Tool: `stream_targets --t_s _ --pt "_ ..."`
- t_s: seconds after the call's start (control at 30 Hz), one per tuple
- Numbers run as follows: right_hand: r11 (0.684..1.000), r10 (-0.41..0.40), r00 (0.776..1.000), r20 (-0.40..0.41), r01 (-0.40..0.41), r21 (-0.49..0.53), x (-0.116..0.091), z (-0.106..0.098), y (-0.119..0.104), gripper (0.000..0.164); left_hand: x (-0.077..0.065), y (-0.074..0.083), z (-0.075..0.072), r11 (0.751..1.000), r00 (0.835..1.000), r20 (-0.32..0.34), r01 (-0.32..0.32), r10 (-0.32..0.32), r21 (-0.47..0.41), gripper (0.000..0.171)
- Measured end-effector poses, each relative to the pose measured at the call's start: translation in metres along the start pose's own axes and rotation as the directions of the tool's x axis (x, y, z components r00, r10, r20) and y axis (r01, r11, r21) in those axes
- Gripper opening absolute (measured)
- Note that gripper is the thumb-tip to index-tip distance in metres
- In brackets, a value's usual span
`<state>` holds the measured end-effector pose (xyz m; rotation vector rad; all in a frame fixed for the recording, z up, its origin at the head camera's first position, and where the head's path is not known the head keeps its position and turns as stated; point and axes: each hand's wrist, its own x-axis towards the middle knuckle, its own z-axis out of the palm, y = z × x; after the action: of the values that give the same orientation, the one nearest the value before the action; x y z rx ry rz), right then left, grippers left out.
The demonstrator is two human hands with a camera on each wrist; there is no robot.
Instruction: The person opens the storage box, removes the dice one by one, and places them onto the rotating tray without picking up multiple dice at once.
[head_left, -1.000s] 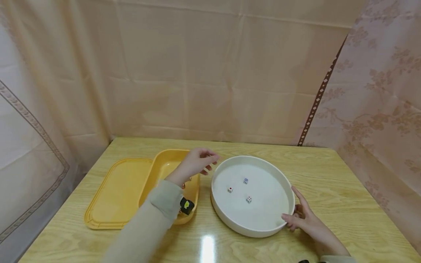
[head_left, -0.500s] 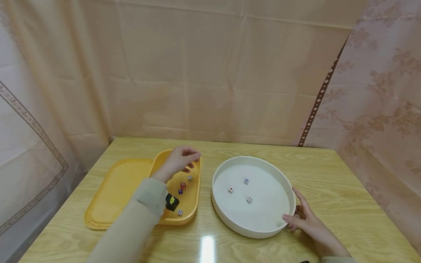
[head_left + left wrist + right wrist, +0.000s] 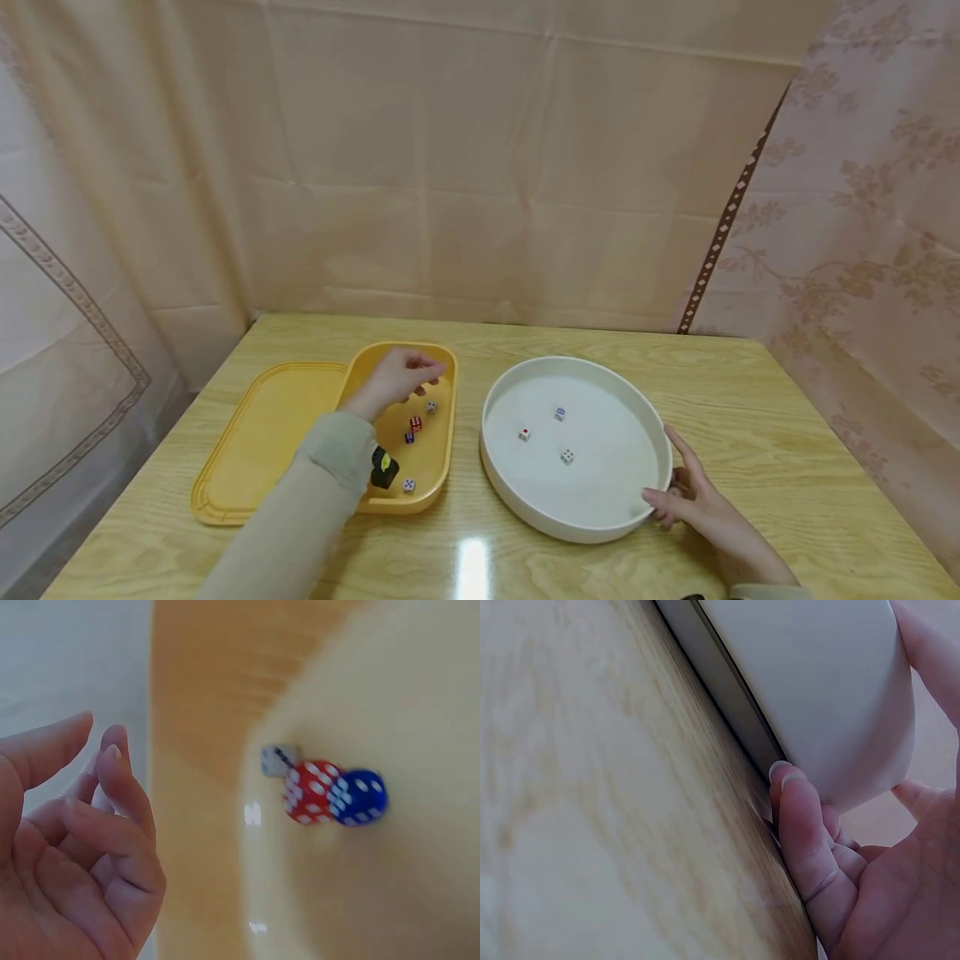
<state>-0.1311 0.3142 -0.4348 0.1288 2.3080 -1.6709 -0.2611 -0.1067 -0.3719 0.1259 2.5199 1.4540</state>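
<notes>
My left hand (image 3: 396, 381) hovers over the yellow plastic box (image 3: 449, 454), fingers loosely bent and thumb apart from them. Nothing shows between its fingertips in the left wrist view. Below it in the box lie a red die (image 3: 311, 792), a blue die (image 3: 360, 798) and a white die (image 3: 280, 760) close together; another white die (image 3: 408, 485) sits near the front end. My right hand (image 3: 693, 498) grips the round white tray (image 3: 573, 531) at its right side, thumb over the rim and fingertips under the wall. Three white dice (image 3: 567, 456) lie spread inside the tray.
A yellow lid (image 3: 270, 442) lies flat left of the box, partly under the left sleeve (image 3: 300, 500). Both containers stand on a wood-grain table (image 3: 720, 383). A beige cloth (image 3: 480, 167) hangs behind the table's back edge.
My left hand has moved left from the gap beside the tray to above the box, then slightly lower, uncovering the dice there. The right hand and the tray stay put.
</notes>
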Motion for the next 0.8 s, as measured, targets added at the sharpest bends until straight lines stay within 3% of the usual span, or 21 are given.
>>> stream_targets --t_s 0.43,0.8 --pt "0.996 -0.086 0.996 0.003 0.085 0.017 -0.001 0.0 0.002 0.101 0.008 -0.028 0.004 0.996 0.996 0.069 0.041 -0.047 0.085 0.029" --pt "0.998 -0.061 0.998 0.011 0.061 0.007 -0.001 0.0 0.001 0.101 0.009 -0.035 0.009 0.991 0.993 0.114 0.013 -0.028 0.13 0.036"
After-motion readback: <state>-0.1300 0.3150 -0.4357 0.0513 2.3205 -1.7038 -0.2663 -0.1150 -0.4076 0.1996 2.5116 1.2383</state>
